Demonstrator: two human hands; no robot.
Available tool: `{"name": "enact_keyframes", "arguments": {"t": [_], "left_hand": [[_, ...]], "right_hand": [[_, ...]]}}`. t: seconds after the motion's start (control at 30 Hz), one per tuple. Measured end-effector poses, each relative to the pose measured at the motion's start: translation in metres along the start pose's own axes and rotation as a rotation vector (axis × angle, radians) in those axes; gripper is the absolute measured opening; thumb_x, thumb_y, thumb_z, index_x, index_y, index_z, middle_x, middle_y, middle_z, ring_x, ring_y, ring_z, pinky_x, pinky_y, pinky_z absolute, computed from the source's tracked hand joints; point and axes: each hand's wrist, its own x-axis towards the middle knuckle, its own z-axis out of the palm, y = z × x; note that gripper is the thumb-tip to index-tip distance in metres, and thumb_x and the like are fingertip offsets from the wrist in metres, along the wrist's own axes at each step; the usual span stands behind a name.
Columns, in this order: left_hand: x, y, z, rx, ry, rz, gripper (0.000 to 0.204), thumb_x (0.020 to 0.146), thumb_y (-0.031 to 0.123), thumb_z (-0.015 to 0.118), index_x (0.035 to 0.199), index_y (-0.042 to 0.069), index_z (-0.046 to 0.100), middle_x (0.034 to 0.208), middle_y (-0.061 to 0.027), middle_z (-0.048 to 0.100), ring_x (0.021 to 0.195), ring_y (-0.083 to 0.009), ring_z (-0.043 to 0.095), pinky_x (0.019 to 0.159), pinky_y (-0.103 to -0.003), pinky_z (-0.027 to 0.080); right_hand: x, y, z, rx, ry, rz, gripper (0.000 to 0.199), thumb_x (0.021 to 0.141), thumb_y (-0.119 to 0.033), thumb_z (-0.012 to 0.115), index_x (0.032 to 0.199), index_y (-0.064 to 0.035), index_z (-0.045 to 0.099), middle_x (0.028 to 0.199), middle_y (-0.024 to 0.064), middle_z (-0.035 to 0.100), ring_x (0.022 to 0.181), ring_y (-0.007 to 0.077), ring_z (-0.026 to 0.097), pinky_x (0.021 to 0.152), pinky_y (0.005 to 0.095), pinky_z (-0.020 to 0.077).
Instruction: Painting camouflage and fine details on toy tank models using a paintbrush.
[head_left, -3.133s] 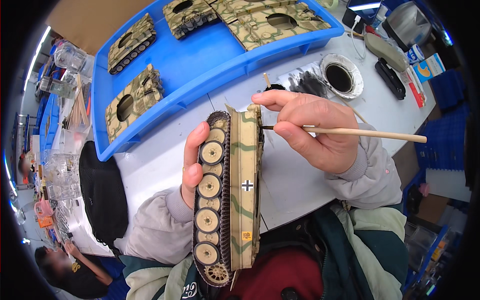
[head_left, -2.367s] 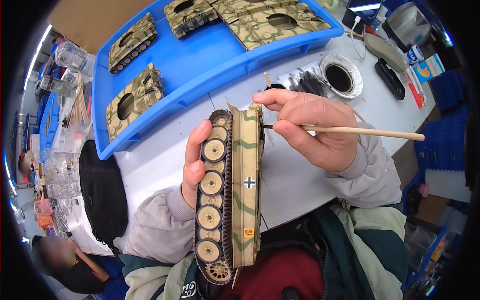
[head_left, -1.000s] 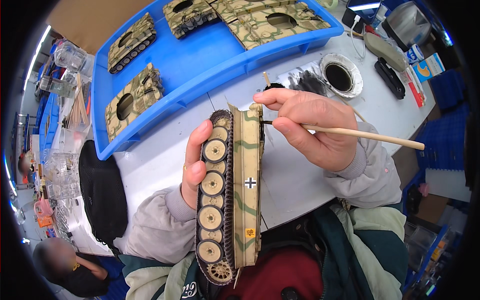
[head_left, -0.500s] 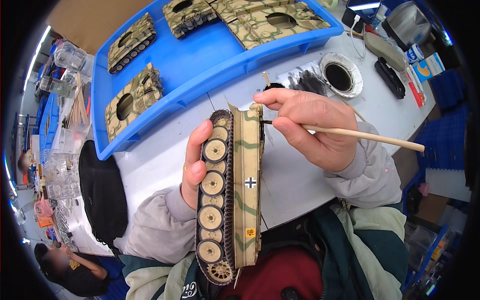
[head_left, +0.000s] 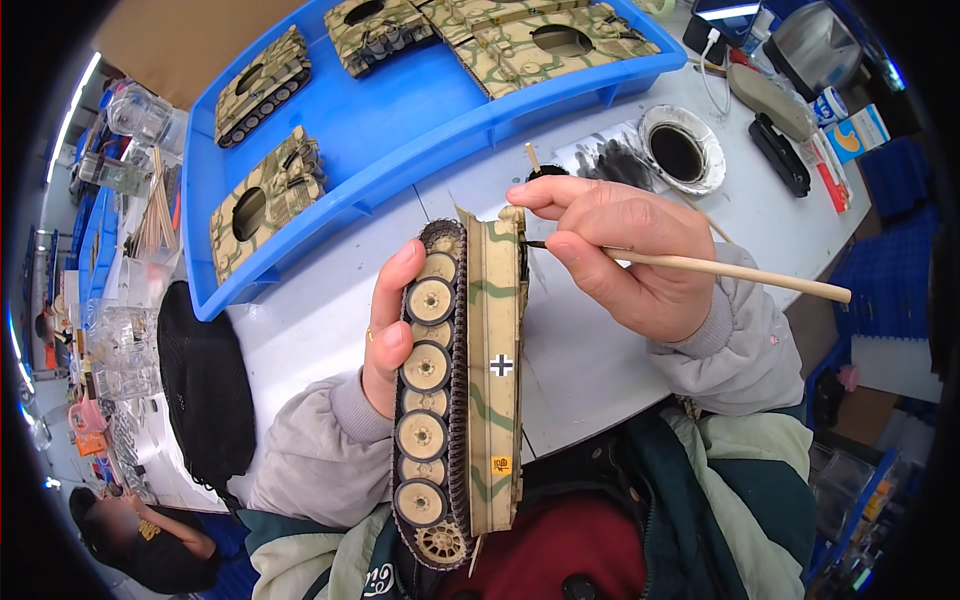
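Note:
A camouflage-painted model tank hull (head_left: 493, 370) stands on its side in front of me, with its track and tan road wheels facing left. My left hand (head_left: 388, 325) grips it from the wheel side; part of that hand is hidden behind the model. Between the thumb and fingers of my right hand (head_left: 635, 255) is a thin paintbrush (head_left: 740, 276) with a pale wooden handle. Its dark tip meets the hull's right edge near the upper end. The index finger of the right hand reaches to the hull's top corner.
A blue tray (head_left: 400, 205) with several similar tank hulls lies at the back left. Behind my right hand stand a round dish of black paint (head_left: 677, 152) and a black-smeared sheet (head_left: 605, 155). A black cloth bag (head_left: 205, 385) rests at left. A co-worker (head_left: 140, 540) sits at lower left.
The brush tip has shifted very slightly at the hull's edge. Both hands and the tank hull keep nearly the same place.

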Motion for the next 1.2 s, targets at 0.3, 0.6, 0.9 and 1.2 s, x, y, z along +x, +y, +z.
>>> {"name": "enact_keyframes", "arguments": {"t": [0.3,0.6,0.9,1.2], "left_hand": [[0.000,0.001,0.003,0.021,0.020,-0.017,0.065,0.078,0.036,0.060,0.134,0.017,0.031,0.126,-0.0210,0.044,0.106,-0.0314,0.054,0.085,-0.041,0.051],[0.005,0.000,-0.007,-0.068,-0.176,0.046,0.060,0.082,0.032,0.056,0.135,0.020,0.030,0.130,-0.0212,0.041,0.111,-0.0314,0.052,0.088,-0.043,0.050],[0.012,0.002,-0.003,-0.219,-0.086,0.133,0.051,0.089,0.038,0.044,0.132,0.012,0.037,0.128,-0.0183,0.046,0.116,-0.0282,0.049,0.097,-0.042,0.042],[0.029,0.030,-0.040,-0.215,-0.137,-0.073,0.056,0.090,0.040,0.039,0.134,0.005,0.036,0.130,-0.0179,0.046,0.116,-0.0293,0.049,0.103,-0.046,0.034]], "right_hand": [[0.000,0.000,-0.001,-0.007,-0.001,-0.002,0.008,0.081,0.011,0.052,0.084,0.0040,0.055,0.069,0.0087,0.055,0.067,0.0189,0.058,0.088,0.0522,0.0466],[-0.002,-0.001,-0.003,0.166,0.061,0.175,0.001,0.088,0.003,0.048,0.088,0.0022,0.049,0.072,0.0087,0.057,0.082,0.0227,0.063,0.085,0.0423,0.0499],[0.003,0.006,-0.010,0.444,0.271,0.355,0.013,0.090,-0.012,0.055,0.083,-0.0018,0.051,0.082,0.0111,0.064,0.069,0.0098,0.060,0.062,0.0209,0.0480],[0.007,0.007,-0.013,0.405,0.294,0.514,0.015,0.088,-0.015,0.059,0.085,-0.0019,0.052,0.070,0.0054,0.060,0.063,0.0098,0.060,0.052,0.0198,0.0452]]}}
